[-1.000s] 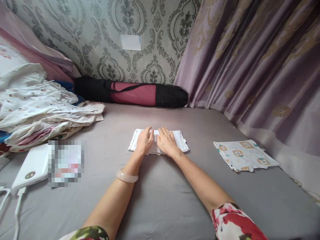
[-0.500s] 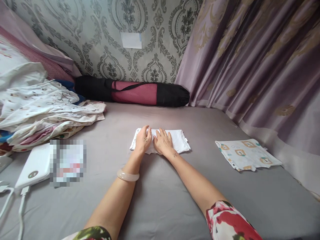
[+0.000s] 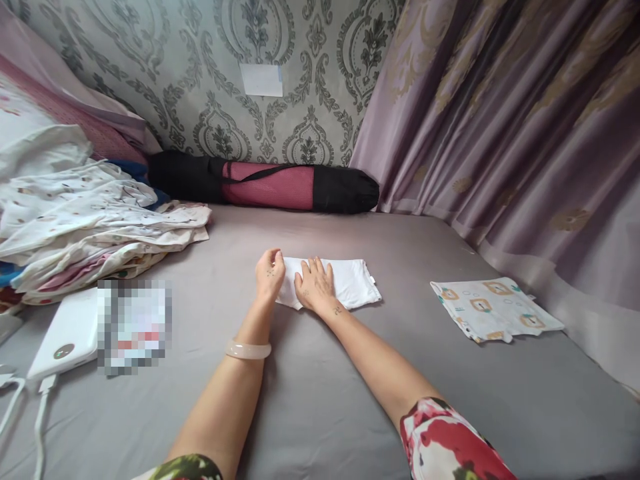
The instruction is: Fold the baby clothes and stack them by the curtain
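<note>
A folded white cloth (image 3: pixel 350 280) lies in the middle of the grey bed sheet (image 3: pixel 320 373). My left hand (image 3: pixel 269 273) curls round the cloth's left end, fingers bent and gripping the edge. My right hand (image 3: pixel 314 287) lies flat on the cloth just right of it, fingers stretched out and pressing down. A pale bangle (image 3: pixel 247 349) sits on my left wrist.
A folded patterned cloth (image 3: pixel 495 310) lies at the right near the purple curtain (image 3: pixel 500 120). A pile of crumpled laundry (image 3: pixel 90 220) sits at the left. A white power bank (image 3: pixel 65 333) with cables lies front left. A pink and black rolled mat bag (image 3: pixel 270 187) rests against the wall.
Both hands have slid left along the white cloth. My left hand went from flat on the cloth to curled round its left end, which now looks folded inward.
</note>
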Motion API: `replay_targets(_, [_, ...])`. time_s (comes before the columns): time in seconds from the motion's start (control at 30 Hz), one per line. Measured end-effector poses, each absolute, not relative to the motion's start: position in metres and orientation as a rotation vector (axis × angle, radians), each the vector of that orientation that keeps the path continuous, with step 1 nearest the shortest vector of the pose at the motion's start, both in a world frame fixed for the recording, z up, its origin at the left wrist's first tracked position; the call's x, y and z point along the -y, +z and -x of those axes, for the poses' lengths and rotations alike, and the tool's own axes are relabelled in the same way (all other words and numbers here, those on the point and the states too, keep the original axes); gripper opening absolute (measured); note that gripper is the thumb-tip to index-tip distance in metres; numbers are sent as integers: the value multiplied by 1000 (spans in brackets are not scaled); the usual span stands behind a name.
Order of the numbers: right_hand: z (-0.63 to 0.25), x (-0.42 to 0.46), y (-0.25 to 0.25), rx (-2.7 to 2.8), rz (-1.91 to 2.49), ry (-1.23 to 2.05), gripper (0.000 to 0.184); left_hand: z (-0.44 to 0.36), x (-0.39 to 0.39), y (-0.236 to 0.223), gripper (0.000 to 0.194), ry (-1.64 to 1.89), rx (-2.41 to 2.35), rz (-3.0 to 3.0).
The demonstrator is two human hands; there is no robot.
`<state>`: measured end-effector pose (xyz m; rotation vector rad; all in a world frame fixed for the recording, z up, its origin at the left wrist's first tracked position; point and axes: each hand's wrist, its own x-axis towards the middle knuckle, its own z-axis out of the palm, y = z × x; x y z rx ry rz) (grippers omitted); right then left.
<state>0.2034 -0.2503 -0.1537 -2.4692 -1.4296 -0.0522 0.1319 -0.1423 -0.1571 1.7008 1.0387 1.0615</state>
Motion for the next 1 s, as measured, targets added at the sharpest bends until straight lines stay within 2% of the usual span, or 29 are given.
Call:
replay_targets(0.2, [-198, 245, -146, 1410, 2493, -8, 51, -128, 132, -151, 17, 1060, -1022, -1066])
replay_targets(0.37, [-183, 232, -146, 1476, 2408, -9, 51, -119, 130, -140, 9, 1087, -1026, -824])
replay_targets(0.6, [-180, 229, -158, 1482, 2391, -28, 55, -118, 125, -139, 10, 1056, -1020, -659])
replay_targets(1.0, [-158, 211, -147, 1562, 2339, 69, 56, -111, 119, -135, 14, 1172, -1047, -702])
